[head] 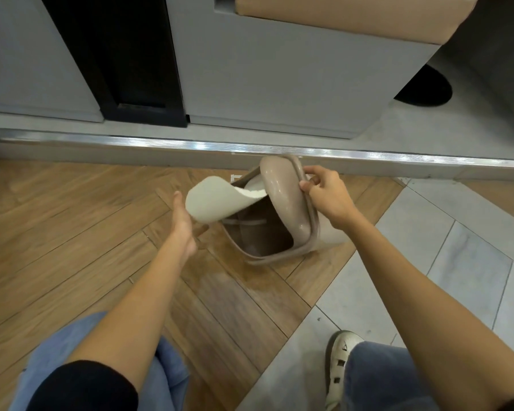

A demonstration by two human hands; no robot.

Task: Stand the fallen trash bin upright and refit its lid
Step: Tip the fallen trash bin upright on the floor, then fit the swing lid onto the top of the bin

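Observation:
A beige trash bin (pixel 331 237) lies tipped on its side on the wooden floor, its dark opening facing me and to the left. A taupe lid frame (pixel 279 258) rings the mouth. One glossy taupe flap (pixel 282 200) stands swung up in the frame. My right hand (pixel 324 192) grips the frame's upper edge beside that flap. A cream flap (pixel 217 201) sticks out to the left of the opening, and my left hand (pixel 184 225) holds its lower edge from beneath, fingers partly hidden behind it.
Right behind the bin runs a grey step with a shiny metal edge strip (pixel 190 143). On the step stand a grey cabinet (pixel 264 84) and a tan padded seat (pixel 353 16). Pale tiles (pixel 428 247) begin to the right. My shoe (pixel 340 366) rests there.

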